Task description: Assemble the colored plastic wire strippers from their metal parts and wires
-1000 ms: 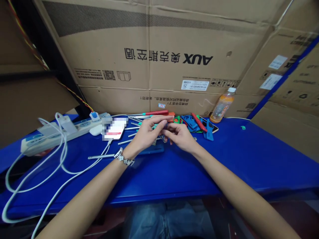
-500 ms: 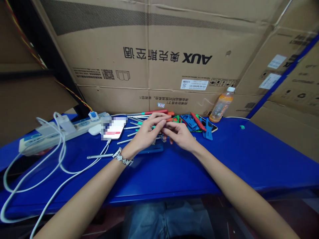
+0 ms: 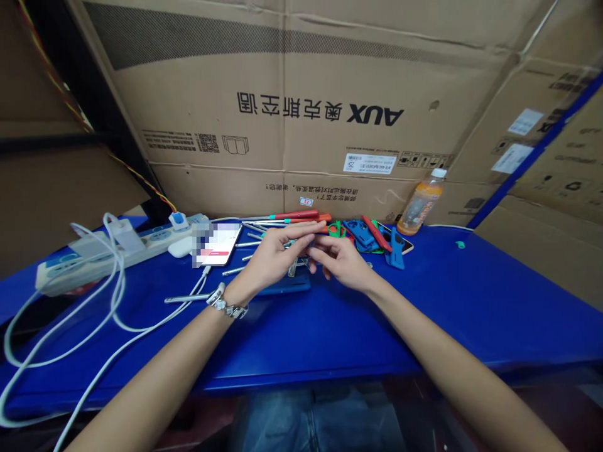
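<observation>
My left hand (image 3: pixel 277 254) and my right hand (image 3: pixel 342 260) meet at the fingertips over the middle of the blue table (image 3: pixel 424 314). Both have thumb and fingers closed in a pinch; whatever sits between them is small and mostly covered. A clear, glassy-looking piece (image 3: pixel 293 269) shows just below the left fingers; whether it is held I cannot tell. Beneath the left wrist lies a long tool with a blue handle (image 3: pixel 287 285) and a metal shaft. Behind the hands are several screwdrivers with metal shafts, one with a red handle (image 3: pixel 299 215), partly hidden by the left hand.
Blue plastic pieces (image 3: pixel 360 233), a red one (image 3: pixel 375 233) and green ones lie right of the hands. An orange drink bottle (image 3: pixel 421 204) stands behind. On the left are a phone (image 3: pixel 219 245), a power strip (image 3: pixel 61 270) and loose white cables. A cardboard wall (image 3: pixel 211 182) bounds the back.
The left fingers have straightened and lifted slightly off the right hand, and the right fingers are a little more apart. The view has shifted slightly.
</observation>
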A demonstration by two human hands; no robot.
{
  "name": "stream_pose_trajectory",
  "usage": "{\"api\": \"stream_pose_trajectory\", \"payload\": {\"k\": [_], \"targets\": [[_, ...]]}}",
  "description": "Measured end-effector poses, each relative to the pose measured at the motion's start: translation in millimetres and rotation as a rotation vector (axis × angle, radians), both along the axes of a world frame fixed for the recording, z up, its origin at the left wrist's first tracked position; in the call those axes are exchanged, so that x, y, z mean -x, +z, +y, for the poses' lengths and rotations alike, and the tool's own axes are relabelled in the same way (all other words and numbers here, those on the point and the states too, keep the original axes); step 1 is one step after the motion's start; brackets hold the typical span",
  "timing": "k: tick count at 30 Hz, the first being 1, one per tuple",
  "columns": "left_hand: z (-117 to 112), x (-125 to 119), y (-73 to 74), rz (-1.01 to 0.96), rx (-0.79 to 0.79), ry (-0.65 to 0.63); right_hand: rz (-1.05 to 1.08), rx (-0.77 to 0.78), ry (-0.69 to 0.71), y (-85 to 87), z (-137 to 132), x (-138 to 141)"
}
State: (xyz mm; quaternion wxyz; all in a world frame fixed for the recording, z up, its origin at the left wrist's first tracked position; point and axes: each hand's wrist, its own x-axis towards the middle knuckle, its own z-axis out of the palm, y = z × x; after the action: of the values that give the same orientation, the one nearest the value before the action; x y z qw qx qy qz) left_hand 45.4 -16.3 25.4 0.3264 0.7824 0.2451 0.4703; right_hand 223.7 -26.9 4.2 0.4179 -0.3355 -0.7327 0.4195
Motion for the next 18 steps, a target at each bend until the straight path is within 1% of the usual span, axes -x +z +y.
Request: {"api": "stream_pose_trajectory", "payload": {"k": [2,6,7,9,11,14,15,16,18], "targets": [[0.0,-3.3,-2.1,-0.003,-0.016,-0.004,0.013,-0.016,-0.055,-1.6,1.4,1.4],[1.0,-18.9,-8.3,-0.185,0.019,0.181,0.111,-0.072,-0.219,-13.6,7.4,12.5],[1.2,-21.5,-9.2,-0.22,0.037,0.195,0.116,-0.094,-0.247,-16.0,8.4,14.7],[1.3,-22.2,-9.7,-0.229,0.066,0.17,0.111,-0.139,-0.271,-17.1,8.5,15.8],[1.4,-17.4,-8.4,-0.165,0.037,0.128,0.087,-0.138,-0.214,-12.5,6.1,11.7],[2.0,-7.6,-6.3,-0.034,-0.101,0.104,0.022,-0.029,-0.024,-1.0,1.0,1.0],[2.1,-5.8,-6.0,-0.01,-0.135,0.103,-0.008,-0.016,0.002,1.9,0.0,-1.7],[2.1,-5.4,-6.1,-0.002,-0.151,0.105,-0.022,-0.015,0.002,3.8,-0.5,-3.2],[1.6,-8.5,-7.1,-0.029,-0.129,0.131,-0.014,-0.053,-0.063,4.0,0.4,-2.0]]}}
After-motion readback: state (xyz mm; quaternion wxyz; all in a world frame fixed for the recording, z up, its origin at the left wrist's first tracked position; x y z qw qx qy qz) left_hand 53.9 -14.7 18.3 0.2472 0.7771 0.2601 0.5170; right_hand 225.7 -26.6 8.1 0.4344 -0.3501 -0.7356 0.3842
